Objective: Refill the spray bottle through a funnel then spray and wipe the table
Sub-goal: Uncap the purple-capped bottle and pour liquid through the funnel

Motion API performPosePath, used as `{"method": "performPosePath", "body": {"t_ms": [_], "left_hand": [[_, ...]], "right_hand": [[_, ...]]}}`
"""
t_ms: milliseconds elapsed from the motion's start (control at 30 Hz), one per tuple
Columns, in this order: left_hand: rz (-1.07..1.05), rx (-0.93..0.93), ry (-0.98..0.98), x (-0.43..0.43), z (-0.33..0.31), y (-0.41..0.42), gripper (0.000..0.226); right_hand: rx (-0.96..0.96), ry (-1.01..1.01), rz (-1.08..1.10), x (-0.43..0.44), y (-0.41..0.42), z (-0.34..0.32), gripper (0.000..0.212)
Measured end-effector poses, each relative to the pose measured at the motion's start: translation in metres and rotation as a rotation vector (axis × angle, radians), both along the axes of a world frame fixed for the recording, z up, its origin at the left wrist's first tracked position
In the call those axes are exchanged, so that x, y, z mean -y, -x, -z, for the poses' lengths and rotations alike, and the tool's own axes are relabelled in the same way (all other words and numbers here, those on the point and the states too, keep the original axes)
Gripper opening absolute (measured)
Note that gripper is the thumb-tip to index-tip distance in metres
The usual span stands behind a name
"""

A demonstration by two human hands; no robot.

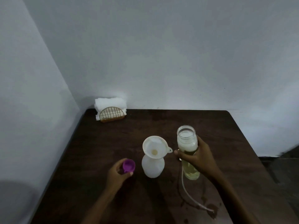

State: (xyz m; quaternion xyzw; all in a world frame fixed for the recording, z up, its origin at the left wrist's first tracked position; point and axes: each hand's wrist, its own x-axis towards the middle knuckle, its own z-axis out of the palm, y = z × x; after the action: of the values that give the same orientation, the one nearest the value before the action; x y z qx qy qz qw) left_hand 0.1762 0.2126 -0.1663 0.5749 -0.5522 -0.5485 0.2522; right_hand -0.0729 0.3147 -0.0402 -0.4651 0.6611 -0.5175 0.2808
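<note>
Purple cap (128,166), pinched in my left hand (117,172). White funnel (154,147) seated in spray bottle (152,167), table (113,143) centre. Clear refill bottle (188,149), uncapped, gripped by my right hand (198,156).

I counted two bottles (153,166) (189,152), one funnel (154,147), one purple cap (128,166), one napkin holder (112,114), one loose tube (192,199) on my desk (129,136).

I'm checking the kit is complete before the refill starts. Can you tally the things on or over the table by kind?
Bottles: 2, a white one under the funnel and a clear one in the right hand
Funnel: 1
Purple cap: 1, in the left hand
Tube: 1
Napkin holder: 1
Total: 6
</note>
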Motion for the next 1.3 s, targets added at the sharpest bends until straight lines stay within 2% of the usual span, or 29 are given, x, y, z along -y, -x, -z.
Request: {"method": "performPosePath", "body": {"t_ms": [67,200,333,400,500,600,733,833,1033,1167,1300], "left_hand": [[0.049,0.09,0.034,-0.005,0.019,0.001,0.059],[0.19,0.443,0.211,-0.015,0.043,0.0,0.063],[0.164,0.498,0.298,-0.017,0.042,0.0,0.074],[0.17,0.484,0.217,-0.014,0.033,0.002,0.096],[0.199,0.291,0.169,-0.008,0.004,0.012,0.122],[0.314,0.136,0.327,-0.006,-0.038,0.024,0.118],[0.417,0.115,0.518,-0.003,-0.073,0.04,0.117],[0.503,0.147,0.468,0.005,-0.084,0.05,0.114],[0.526,0.151,0.405,0.017,-0.08,0.055,0.117],[0.533,0.151,0.405,0.019,-0.081,0.057,0.106],[0.546,0.159,0.415,0.02,-0.082,0.057,0.107]], "right_hand": [[-0.035,-0.011,0.007,0.002,0.001,0.003,0.048],[-0.081,-0.029,0.008,0.004,0.002,0.003,0.049],[-0.137,-0.048,0.006,0.007,0.005,0.006,0.049],[-0.159,-0.059,-0.009,0.008,0.006,0.007,0.048],[-0.175,-0.096,-0.051,0.009,0.012,0.008,0.048],[-0.247,-0.15,-0.103,0.013,0.018,0.008,0.051],[-0.322,-0.216,-0.166,0.021,0.025,0.008,0.049],[-0.368,-0.256,-0.201,0.028,0.028,0.007,0.047],[-0.414,-0.304,-0.265,0.036,0.03,0.004,0.043],[-0.452,-0.336,-0.28,0.039,0.033,0.007,0.046],[-0.509,-0.388,-0.302,0.042,0.034,0.01,0.049]]}}
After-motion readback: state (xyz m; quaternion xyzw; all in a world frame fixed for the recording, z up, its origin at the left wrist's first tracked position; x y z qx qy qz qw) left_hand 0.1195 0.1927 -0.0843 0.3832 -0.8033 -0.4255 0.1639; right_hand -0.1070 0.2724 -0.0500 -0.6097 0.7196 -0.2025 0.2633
